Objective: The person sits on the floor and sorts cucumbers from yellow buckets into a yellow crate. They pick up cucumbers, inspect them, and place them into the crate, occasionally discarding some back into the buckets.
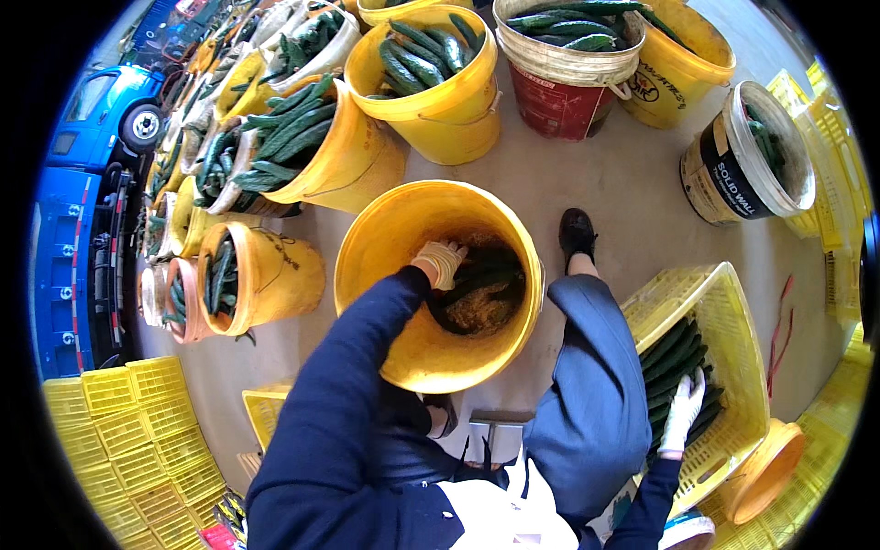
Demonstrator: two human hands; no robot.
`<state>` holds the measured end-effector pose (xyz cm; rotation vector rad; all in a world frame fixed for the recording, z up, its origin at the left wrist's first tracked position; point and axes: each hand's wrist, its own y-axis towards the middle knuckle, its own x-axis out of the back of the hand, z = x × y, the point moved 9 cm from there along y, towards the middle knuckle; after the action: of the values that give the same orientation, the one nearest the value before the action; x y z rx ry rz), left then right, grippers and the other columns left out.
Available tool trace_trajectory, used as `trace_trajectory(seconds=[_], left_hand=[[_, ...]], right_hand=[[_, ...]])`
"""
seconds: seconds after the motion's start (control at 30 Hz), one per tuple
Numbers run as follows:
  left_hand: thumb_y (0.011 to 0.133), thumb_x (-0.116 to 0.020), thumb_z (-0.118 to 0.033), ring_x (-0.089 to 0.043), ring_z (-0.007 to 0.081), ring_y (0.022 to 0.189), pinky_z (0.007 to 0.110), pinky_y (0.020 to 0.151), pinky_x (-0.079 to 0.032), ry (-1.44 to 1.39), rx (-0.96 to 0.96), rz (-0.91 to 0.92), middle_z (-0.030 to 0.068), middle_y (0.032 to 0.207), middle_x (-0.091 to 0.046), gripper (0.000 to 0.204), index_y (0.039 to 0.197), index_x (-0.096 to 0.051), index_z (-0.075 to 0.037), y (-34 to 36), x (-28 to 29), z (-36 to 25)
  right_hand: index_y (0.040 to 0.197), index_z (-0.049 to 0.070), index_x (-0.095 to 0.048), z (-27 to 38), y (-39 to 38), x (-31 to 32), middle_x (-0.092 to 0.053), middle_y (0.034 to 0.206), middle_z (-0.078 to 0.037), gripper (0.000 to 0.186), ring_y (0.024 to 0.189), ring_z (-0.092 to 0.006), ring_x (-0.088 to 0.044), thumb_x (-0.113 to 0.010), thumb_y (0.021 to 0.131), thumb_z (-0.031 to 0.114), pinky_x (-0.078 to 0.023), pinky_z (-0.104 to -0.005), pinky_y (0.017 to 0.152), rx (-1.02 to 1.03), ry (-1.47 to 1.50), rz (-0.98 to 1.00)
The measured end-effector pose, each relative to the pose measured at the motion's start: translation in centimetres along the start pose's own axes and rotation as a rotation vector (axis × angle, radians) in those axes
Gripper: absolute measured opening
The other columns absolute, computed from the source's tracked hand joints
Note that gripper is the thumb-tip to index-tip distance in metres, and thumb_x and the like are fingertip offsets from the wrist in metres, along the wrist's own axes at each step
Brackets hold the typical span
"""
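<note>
My left hand [442, 264], in a striped white glove, reaches down inside a big yellow bucket [385, 344] standing in front of me. Its fingers look apart and lie beside dark green cucumbers [490, 266] at the bucket's bottom, where brownish debris [481, 309] also shows; I see nothing held. To the right, my gloved right hand [683, 411] rests with outstretched fingers on a layer of straight cucumbers [671, 357]. They lie lengthwise in a tilted yellow plastic crate [738, 339] by my right leg. The undersides of both hands are hidden.
Buckets of cucumbers stand ahead and leftward, including a yellow bucket [440, 119], a red-and-white bucket [559, 96] and an orange-yellow bucket [284, 275]. A black-and-white bucket [733, 174] is at right. Yellow crates [137, 431] are stacked lower left, near a blue truck [69, 229].
</note>
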<state>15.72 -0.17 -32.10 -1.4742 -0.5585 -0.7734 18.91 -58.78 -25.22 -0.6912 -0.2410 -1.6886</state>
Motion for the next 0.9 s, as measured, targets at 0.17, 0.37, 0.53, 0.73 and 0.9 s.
trace_trajectory(seconds=[0.17, 0.37, 0.53, 0.73, 0.9], left_hand=[[0.064, -0.076, -0.03, -0.041, 0.0354, 0.123, 0.046, 0.098, -0.039, -0.064, 0.176, -0.073, 0.0184, 0.133, -0.042, 0.087, 0.137, -0.036, -0.007, 4.5, -6.1, 0.7], [0.066, -0.071, -0.021, -0.052, 0.0346, 0.114, 0.044, 0.09, -0.045, -0.099, 0.115, 0.128, 0.0208, 0.125, -0.051, 0.073, 0.131, -0.042, -0.004, 1.9, -3.3, 0.4], [0.063, -0.072, -0.027, -0.062, 0.0332, 0.101, 0.042, 0.081, -0.05, -0.328, 0.173, 0.281, 0.024, 0.109, -0.062, 0.068, 0.12, -0.052, 0.003, -4.4, 3.7, 0.6], [0.069, -0.064, -0.021, -0.055, 0.0138, 0.065, 0.027, 0.062, -0.049, -1.123, 0.003, 0.369, 0.005, 0.075, -0.055, 0.051, 0.114, -0.052, -0.001, -19.1, 10.4, -1.0], [0.071, -0.065, -0.014, -0.057, 0.0123, 0.08, 0.027, 0.071, -0.05, -1.536, -0.149, 0.193, 0.0048, 0.093, -0.055, 0.054, 0.12, -0.046, -0.003, -27.3, 14.3, -3.6]], right_hand=[[0.133, 0.009, -0.043, -1.9, -2.4, 2.2, -0.055, 0.097, 0.0, 0.042, 0.068, -0.0071, -0.05, -0.052, 0.093, 0.021, -0.047, -0.0229, 0.058, -0.348, 0.133, -0.063], [0.131, 0.006, -0.046, 0.7, -1.1, -2.2, -0.058, 0.101, -0.004, 0.045, 0.071, -0.0089, -0.053, -0.055, 0.092, 0.027, -0.047, -0.023, 0.063, -0.239, 0.206, 0.036], [0.131, 0.003, -0.045, 12.0, -0.1, -4.5, -0.059, 0.101, -0.006, 0.046, 0.077, -0.0093, -0.056, -0.055, 0.093, 0.026, -0.048, -0.0234, 0.069, -0.008, 0.421, 0.11], [0.123, 0.005, -0.054, 30.2, -6.5, -6.3, -0.061, 0.101, -0.005, 0.033, 0.085, -0.0111, -0.058, -0.054, 0.09, 0.001, -0.05, -0.0253, 0.078, 0.436, 0.644, 0.384], [0.113, 0.007, -0.059, 46.4, -23.7, -11.9, -0.058, 0.116, -0.012, 0.041, 0.114, -0.0289, -0.053, -0.066, 0.072, 0.007, -0.038, -0.0452, 0.1, 1.539, -0.086, 0.484]])
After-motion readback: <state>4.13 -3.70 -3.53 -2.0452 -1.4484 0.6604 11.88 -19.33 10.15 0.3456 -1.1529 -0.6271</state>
